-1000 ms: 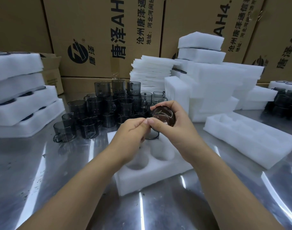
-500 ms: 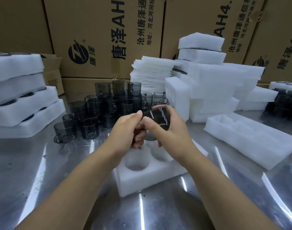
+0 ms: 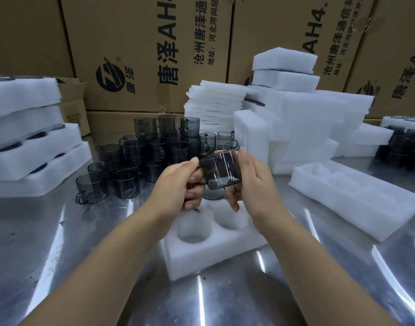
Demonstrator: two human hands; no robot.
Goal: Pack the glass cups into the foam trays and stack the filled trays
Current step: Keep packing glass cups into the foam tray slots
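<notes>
My left hand (image 3: 178,182) pinches the little handle of the glass cup (image 3: 221,171), with thumb and fingers curled on it. My right hand (image 3: 253,182) wraps the cup's round side, thumb up by the rim and fingers under the bottom. So both hands hold one cup. It hangs in the air, tipped a bit, just above the foam tray (image 3: 213,257). The two near holes in the tray are empty. I think a cup sits in a back hole, but my hands hide most of it.

The next job, I think, is to set this cup down in a hole. Glass is slippy and hard. If I let go too soon, it could drop and crack on the shiny table (image 3: 84,255), or knock the cup below. If the handle points the wrong way, the cup may not sit flat. The foam is light, so a hard push could slide the tray. Behind my hands stands a pile of cups (image 3: 142,161), and a bump could topple them.
</notes>
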